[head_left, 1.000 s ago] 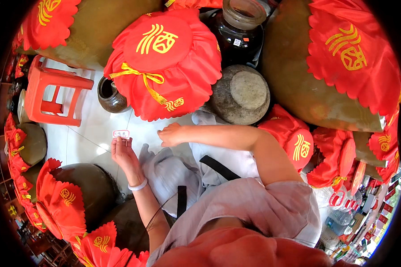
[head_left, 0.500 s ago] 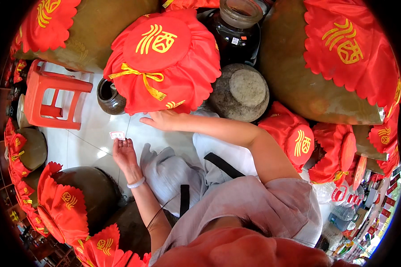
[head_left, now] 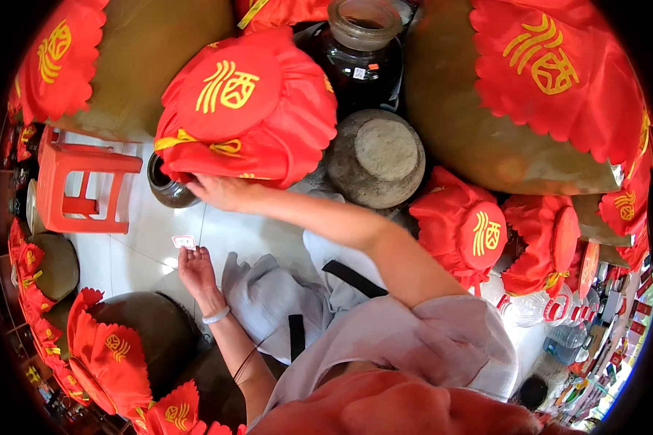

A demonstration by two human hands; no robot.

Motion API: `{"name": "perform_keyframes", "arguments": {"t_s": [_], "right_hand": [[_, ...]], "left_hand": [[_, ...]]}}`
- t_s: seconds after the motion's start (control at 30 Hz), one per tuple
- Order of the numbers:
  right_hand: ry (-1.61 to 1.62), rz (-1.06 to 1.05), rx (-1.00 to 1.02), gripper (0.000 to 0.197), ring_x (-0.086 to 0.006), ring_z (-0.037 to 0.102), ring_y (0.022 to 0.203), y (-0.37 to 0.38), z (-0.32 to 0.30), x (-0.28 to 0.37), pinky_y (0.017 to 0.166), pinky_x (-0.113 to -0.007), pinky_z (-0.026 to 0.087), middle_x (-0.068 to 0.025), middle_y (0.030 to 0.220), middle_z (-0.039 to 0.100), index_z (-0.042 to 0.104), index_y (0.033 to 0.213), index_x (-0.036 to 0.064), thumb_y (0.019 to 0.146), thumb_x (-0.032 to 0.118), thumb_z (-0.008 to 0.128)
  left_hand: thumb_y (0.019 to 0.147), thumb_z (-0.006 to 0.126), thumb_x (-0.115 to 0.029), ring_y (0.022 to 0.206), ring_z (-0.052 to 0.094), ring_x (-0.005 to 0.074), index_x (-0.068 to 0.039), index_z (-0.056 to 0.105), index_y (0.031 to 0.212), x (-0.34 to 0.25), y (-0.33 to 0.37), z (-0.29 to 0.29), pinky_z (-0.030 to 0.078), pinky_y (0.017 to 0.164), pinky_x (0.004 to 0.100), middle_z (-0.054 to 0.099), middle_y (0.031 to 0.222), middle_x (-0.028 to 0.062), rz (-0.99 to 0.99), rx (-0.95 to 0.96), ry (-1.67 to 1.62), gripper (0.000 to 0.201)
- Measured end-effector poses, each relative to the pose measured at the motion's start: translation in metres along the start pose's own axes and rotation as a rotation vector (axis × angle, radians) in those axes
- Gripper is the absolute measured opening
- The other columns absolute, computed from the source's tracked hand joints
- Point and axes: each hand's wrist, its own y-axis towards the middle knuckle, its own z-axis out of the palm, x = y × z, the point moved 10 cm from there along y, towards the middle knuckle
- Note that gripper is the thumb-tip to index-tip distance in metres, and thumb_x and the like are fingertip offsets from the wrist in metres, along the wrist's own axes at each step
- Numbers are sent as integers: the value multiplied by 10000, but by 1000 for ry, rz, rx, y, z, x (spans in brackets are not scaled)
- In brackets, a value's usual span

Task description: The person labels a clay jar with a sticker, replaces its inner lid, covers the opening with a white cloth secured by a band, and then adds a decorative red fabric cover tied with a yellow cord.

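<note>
Between the fingertips of my left hand [head_left: 197, 270] is a small white label with a red border [head_left: 183, 241], held up over the pale floor. My right hand [head_left: 221, 193] reaches across to the lower edge of a big jar's red satin cover [head_left: 268, 148], which has yellow writing and a yellow ribbon. The right fingertips go partly under the cloth's edge, so I cannot make out what they grip. Just left of them stands a small dark glazed jar [head_left: 173, 190] with an open mouth.
A red plastic stool [head_left: 87, 156] stands at the left. Big brown jars [head_left: 457, 123] with red covers crowd around me. Right of the covered jar are a stone-like lid [head_left: 377, 159] and a dark glass jar [head_left: 359, 61]. Clear plastic bottles [head_left: 526, 308] stand at the right.
My right hand has moved left along the cover's lower edge, and its fingers have gone to the cloth. My left hand still holds the label. The whole view has shifted slightly.
</note>
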Motion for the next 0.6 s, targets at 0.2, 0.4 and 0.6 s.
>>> {"name": "perform_keyframes", "arguments": {"t_s": [0.2,0.4,0.6], "right_hand": [[48,213,-282,255,-339,583,700,17,1,-15,625,-402,469,-148,816,598,550,980,59,809,247,542],[103,42,-424,254,-274,559,889,11,15,-22,774,-345,453,-127,1004,554,520,1029,33,860,218,481],[-1591,-267,-2,364,-260,440,1129,10,89,-2,977,-345,341,-152,1196,459,451,1169,-29,887,192,386]], "left_hand": [[855,524,-98,701,550,147,-33,564,899,6,12,-8,436,690,297,618,812,56,-51,56,10,89],[853,520,-95,678,553,153,-27,563,885,-1,15,-31,453,698,298,613,788,58,-48,-105,44,87],[855,506,-118,714,555,153,-32,560,899,-6,18,-54,456,695,297,598,798,48,-51,-179,186,111]]}}
